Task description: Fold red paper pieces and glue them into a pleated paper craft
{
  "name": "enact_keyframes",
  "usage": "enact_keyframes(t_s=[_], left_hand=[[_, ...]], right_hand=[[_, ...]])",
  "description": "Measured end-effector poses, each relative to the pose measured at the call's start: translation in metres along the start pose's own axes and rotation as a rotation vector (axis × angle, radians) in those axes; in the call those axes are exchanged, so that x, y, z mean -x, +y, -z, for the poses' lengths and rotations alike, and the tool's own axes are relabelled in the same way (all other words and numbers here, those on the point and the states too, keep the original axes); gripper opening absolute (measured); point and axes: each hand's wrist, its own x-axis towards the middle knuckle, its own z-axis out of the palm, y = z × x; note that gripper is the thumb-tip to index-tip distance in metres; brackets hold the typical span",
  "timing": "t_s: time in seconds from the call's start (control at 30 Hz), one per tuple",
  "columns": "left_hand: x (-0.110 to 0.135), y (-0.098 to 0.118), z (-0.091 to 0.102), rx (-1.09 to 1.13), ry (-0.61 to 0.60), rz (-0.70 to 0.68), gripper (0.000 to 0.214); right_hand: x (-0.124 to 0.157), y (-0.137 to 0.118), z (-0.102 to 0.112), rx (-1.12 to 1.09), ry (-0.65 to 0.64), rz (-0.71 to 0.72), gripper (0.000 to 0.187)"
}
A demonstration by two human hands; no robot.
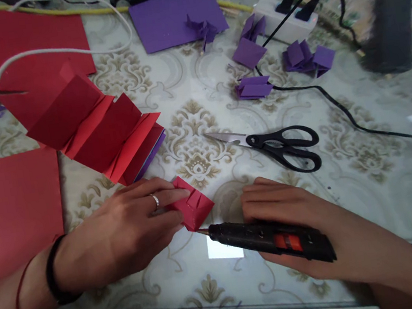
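My left hand (139,226), with a ring on one finger, pins a small folded red paper piece (194,205) against the glass-topped table. Its fingertips rest over the left part of that paper, so part of it is hidden. In my right hand (275,203) is a black hot glue gun (257,237) with a red part showing in its side. The glue gun's thin nozzle points left and lies at the lower corner of the folded paper. Whether glue is coming out cannot be made out.
Black-handled scissors (282,148) lie beyond my right hand. Pleated red paper (105,128) and a flat red sheet (15,203) lie left. Folded purple pieces (254,88), a purple sheet (170,20), a white power strip (282,21) and a looping black cord (347,115) are farther back.
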Motion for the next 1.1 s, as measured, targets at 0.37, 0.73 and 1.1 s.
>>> enact_keyframes(t_s=[0.37,0.73,1.1], left_hand=[[0.000,0.001,0.002,-0.008,0.008,0.001,0.015],[-0.005,0.005,0.000,0.019,0.036,0.064,0.012],[-0.007,0.009,-0.006,-0.044,0.081,0.071,0.010]], right_hand=[[-0.002,-0.004,0.005,-0.046,-0.049,-0.033,0.013],[0.011,0.011,0.017,0.466,0.436,-0.228,0.006],[0.009,-0.002,0.008,0.542,0.565,-0.078,0.021]])
